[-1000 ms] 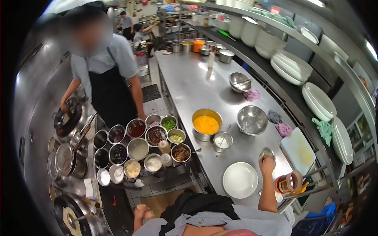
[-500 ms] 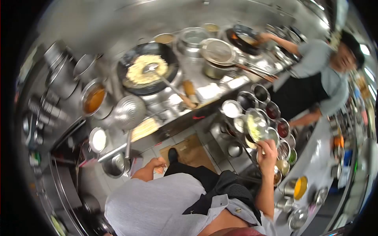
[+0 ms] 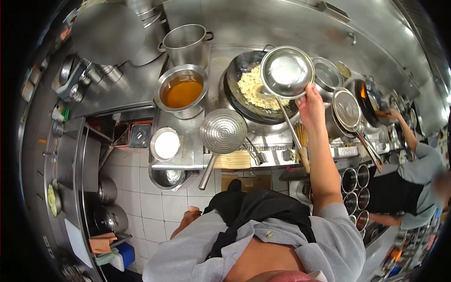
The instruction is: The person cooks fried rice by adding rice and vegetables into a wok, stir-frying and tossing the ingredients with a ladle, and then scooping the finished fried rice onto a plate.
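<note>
Steel bench [image 3: 189, 152], set above a tiled floor [image 3: 176, 206], with a metal bowl [image 3: 287, 71] held over the right part of a wok [image 3: 249, 105]. The bowl is pinched at its near rim between the thumb and fingers of the right hand [image 3: 311, 104]. Pale yellow food [image 3: 253, 89] is contained in the wok, and a ladle [image 3: 292, 126] is rested there, its wooden grip directed toward the front edge. The left hand [image 3: 189, 217] is held low beside the body; whether anything is gripped cannot be told. To the wok's left are seen a perforated strainer [image 3: 223, 131] and a pot of amber liquid [image 3: 182, 93].
</note>
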Demonstrator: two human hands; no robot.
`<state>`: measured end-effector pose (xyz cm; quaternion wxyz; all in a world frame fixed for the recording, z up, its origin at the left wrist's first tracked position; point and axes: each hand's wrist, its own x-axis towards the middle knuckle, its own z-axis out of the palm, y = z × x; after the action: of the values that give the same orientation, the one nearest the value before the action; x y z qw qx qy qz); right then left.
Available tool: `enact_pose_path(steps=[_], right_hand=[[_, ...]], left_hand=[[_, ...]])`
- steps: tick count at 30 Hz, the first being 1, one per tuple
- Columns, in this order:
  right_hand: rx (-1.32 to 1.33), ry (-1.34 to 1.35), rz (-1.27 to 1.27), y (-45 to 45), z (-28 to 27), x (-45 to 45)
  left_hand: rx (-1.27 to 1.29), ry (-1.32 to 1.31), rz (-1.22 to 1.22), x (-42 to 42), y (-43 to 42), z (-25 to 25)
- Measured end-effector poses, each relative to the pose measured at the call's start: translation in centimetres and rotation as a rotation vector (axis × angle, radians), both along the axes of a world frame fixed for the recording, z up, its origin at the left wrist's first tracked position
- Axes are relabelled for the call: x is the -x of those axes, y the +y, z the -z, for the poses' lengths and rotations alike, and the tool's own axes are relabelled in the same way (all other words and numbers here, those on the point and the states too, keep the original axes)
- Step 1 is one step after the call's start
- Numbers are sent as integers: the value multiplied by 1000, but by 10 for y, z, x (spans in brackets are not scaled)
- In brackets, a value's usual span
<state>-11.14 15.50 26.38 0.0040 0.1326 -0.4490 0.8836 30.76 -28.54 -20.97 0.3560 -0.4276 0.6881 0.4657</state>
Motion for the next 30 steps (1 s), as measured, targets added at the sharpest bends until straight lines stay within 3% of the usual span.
enact_pose_path(steps=[2,7,9,10,11,12,13,15,16,17,23,27,30], right_hand=[[170,-159,87,-22,-29,22],[360,16,35,-25,-57,50],[331,-3,23,-9,-17,80],[357,-63,-71,10,28,106],[236,-262,123,5,49,108],[127,-396,204,22,107,132],[61,-671,153,48,161,142],[195,-762,69,59,171,108],[165,-630,181,59,148,79],[157,-460,123,73,126,50],[-332,-234,448,206,50,-174],[-672,-324,919,285,15,-397],[-925,-413,1463,320,21,-577]], left_hand=[[-13,12,-74,-3,8,-3],[-37,29,-169,0,23,-5],[-42,38,-176,4,26,-8],[-48,44,-179,7,26,-9],[-46,46,-174,7,28,-8],[-51,49,-170,8,30,-11],[-56,49,-148,14,31,-11],[-69,59,-83,27,29,-10],[-79,56,-43,35,29,-10],[-91,53,2,41,31,-13],[-196,-10,333,103,65,-16],[-242,-85,591,144,133,-21],[-255,-148,793,155,205,-28]])
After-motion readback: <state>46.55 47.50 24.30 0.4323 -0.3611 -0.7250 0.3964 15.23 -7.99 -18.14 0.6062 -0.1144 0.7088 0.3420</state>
